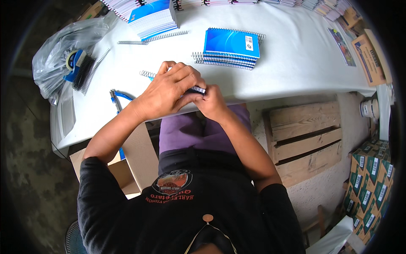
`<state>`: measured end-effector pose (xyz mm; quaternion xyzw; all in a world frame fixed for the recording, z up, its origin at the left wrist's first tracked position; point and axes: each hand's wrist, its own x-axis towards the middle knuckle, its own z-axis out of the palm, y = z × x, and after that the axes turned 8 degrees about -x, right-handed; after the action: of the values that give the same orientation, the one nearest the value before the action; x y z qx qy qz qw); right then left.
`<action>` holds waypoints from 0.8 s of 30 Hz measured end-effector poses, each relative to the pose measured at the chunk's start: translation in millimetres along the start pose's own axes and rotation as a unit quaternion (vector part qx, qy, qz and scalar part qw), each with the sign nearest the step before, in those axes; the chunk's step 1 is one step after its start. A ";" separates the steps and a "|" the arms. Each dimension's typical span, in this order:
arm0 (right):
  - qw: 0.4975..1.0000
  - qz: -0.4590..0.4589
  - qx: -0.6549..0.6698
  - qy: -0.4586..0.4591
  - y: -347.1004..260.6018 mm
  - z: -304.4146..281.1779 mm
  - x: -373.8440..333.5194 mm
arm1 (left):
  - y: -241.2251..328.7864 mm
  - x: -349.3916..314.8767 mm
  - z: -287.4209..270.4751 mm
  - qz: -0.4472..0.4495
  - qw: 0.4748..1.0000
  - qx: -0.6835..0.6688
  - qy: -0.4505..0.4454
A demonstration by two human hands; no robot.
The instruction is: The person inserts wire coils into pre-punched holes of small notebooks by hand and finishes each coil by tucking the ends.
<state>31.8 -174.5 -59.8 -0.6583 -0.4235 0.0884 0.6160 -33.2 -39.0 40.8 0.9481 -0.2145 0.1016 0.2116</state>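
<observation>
Close to the table's front edge, both my hands close on a small notebook (197, 89), mostly hidden beneath them. Its dark edge shows between my fingers, and a wire coil (147, 74) sticks out past the knuckles on the left. My left hand (171, 89) lies over the top with its fingers bent around it. My right hand (212, 101) pinches the right end, fingertips beside the left thumb. Just beyond is a stack of blue spiral notebooks (231, 44) with coil ends jutting out. Pliers with blue handles (116, 99) rest left of my left forearm.
Loose wire coils (165, 37) lie near a stack of blue-covered pages (154, 21). A blue tape dispenser (76, 65) and clear plastic bag (63, 38) occupy the left side. An open cardboard box (141, 156) sits below the table, a wooden pallet (306, 139) at right.
</observation>
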 end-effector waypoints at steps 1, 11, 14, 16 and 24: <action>1.000 0.023 -0.005 -0.015 -2.1 -1.1 0.4 | -1.7 -0.7 -1.1 -0.008 1.000 -0.018 -0.018; 0.997 0.046 -0.013 -0.058 -6.4 -5.3 -1.7 | 14.0 3.0 -5.1 -0.004 0.999 0.052 -0.010; 0.999 -0.013 0.031 0.019 -23.8 -18.9 4.5 | 16.7 17.0 -15.0 0.002 0.995 0.071 0.069; 0.990 -0.091 0.012 0.106 -38.7 -43.4 16.8 | 10.3 37.8 -27.7 -0.005 0.986 0.049 0.161; 0.963 -0.028 -0.266 -0.002 10.0 -164.1 48.0 | -62.3 61.6 60.3 -0.015 0.973 0.099 0.207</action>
<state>171.0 -262.2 -12.2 -0.7865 -0.4509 -0.0434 0.4197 55.6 -37.2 -17.7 0.9257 -0.1404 0.3136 0.1581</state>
